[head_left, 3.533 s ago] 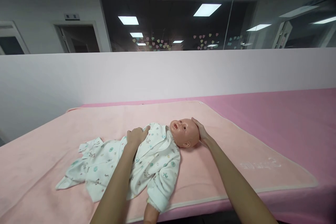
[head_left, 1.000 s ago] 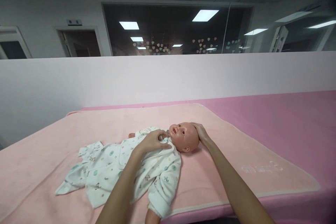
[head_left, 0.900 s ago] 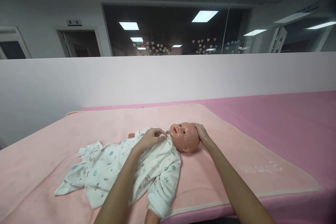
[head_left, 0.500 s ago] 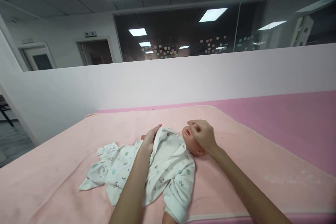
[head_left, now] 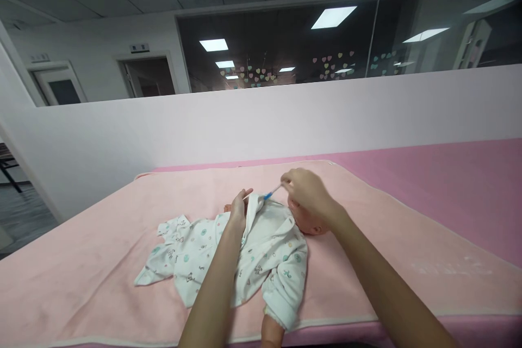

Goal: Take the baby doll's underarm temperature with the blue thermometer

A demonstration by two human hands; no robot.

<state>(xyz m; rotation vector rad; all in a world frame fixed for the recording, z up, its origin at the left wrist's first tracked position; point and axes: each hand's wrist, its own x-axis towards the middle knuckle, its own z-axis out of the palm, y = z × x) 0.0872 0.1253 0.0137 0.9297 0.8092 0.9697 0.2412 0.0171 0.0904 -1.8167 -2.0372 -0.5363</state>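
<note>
A baby doll lies on its back, its head (head_left: 304, 219) to the right, dressed in a white printed baby shirt (head_left: 265, 261). My left hand (head_left: 240, 207) is at the shirt's front opening, fingers partly closed at the raised edge of the cloth; its grip is partly hidden. Above the doll's face, my right hand (head_left: 305, 187) pinches a slim white stick with a blue end (head_left: 268, 196). The blue end points down and left at the shirt's neckline. My right hand covers most of the face.
A pale pink blanket (head_left: 101, 244) is spread under the doll on a pink padded surface (head_left: 448, 185). The white wall (head_left: 261, 125) stands behind, with a dark window (head_left: 277, 38) above it. The blanket's near edge runs along the bottom.
My right hand has moved slightly up and left from the doll's face, and the blue-ended stick now shows. My left hand stays at the shirt edge. The view has shifted slightly.
</note>
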